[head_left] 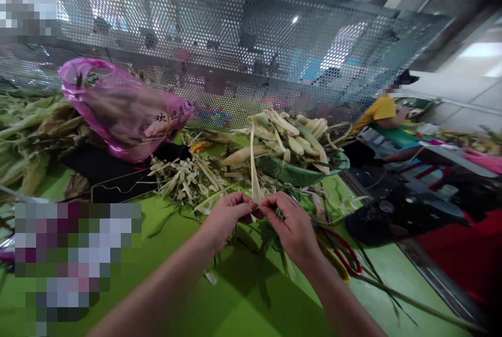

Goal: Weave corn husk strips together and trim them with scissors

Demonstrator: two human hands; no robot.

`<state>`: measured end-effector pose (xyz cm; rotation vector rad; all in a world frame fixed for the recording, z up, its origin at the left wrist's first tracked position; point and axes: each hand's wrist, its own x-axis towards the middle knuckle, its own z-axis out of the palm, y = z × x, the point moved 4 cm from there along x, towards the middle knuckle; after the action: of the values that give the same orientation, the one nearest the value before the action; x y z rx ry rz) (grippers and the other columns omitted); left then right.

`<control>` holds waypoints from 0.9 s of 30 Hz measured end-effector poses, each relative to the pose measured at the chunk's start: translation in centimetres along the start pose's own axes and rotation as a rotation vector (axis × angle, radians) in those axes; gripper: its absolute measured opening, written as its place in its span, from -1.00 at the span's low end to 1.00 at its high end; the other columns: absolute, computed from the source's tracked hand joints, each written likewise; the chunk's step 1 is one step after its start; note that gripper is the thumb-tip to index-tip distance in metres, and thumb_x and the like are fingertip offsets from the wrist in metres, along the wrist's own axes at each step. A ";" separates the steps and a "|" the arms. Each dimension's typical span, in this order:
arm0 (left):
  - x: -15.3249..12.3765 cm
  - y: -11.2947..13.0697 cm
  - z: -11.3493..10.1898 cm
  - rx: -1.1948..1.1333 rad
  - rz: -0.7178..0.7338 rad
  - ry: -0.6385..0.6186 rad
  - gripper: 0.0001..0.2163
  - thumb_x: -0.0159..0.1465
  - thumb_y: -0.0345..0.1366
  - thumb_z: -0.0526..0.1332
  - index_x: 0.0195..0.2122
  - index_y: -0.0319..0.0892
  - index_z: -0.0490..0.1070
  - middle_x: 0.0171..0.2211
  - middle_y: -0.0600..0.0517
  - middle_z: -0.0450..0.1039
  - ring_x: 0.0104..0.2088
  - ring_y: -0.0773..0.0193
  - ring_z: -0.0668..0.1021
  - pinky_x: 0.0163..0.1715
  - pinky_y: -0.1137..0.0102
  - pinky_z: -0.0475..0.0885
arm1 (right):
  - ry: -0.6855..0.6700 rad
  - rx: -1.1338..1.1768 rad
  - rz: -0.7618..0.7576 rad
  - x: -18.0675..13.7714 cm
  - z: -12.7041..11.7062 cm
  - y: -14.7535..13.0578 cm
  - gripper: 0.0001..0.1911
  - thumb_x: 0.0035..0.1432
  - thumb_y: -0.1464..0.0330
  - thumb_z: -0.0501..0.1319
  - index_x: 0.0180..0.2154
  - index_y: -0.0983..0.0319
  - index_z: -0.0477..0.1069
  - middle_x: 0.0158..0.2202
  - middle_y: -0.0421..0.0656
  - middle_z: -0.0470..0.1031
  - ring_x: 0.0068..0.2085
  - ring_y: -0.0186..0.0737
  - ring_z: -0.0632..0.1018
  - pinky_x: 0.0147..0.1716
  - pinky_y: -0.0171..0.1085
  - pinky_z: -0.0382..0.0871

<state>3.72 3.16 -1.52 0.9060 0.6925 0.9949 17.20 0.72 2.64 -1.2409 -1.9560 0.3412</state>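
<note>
Between my two hands stands a long, pale strip of corn husk (254,172), rising upright and narrowing toward its top. My left hand (231,215) pinches its lower end from the left. From the other side, my right hand (289,222) pinches the same end, fingertips almost touching those of the left. Just behind the strip, a green basket (288,170) holds a heap of dried corn husks (292,136). Under and beyond my hands lie green scraps and cut husk pieces (192,177). Red-handled scissors (349,253) rest by my right forearm.
A pink plastic bag (129,107) stands at the back left beside piled husks (35,133). The green table (164,290) meets a perforated metal screen (219,39) behind. A black cap (380,217) lies at the right edge. A person in yellow (380,112) sits farther right.
</note>
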 end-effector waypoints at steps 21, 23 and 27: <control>0.1 -0.7 -0.3 -0.074 -0.033 0.039 -0.90 0.05 -0.36 0.25 -0.54 -0.22 0.35 -0.58 0.06 0.40 -0.51 0.41 0.41 -0.46 0.48 0.20 | 0.079 0.066 -0.105 -0.1 -0.3 0.2 -0.89 0.15 0.43 0.22 -0.30 0.14 0.50 -0.33 -0.15 0.52 -0.27 -0.18 0.54 -0.26 -0.23 0.43; 0.0 -0.7 -0.3 -0.103 -0.033 0.038 -0.91 0.03 -0.39 0.26 -0.54 -0.22 0.34 -0.58 0.06 0.40 -0.52 0.41 0.39 -0.48 0.49 0.19 | 0.076 0.051 -0.105 -0.1 -0.2 0.2 -0.90 0.15 0.43 0.22 -0.31 0.15 0.50 -0.34 -0.15 0.52 -0.28 -0.19 0.53 -0.27 -0.24 0.43; 0.0 -0.8 -0.2 -0.130 -0.053 0.049 -0.92 0.00 -0.42 0.27 -0.50 -0.22 0.36 -0.55 0.07 0.41 -0.56 0.45 0.33 -0.51 0.50 0.16 | 0.057 0.035 -0.084 0.0 -0.2 0.2 -0.91 0.17 0.42 0.20 -0.32 0.17 0.48 -0.35 -0.14 0.50 -0.28 -0.18 0.52 -0.28 -0.24 0.41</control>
<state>3.88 3.02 -2.34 0.7484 0.6813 1.0055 17.46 0.81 2.70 -1.1304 -1.9388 0.2926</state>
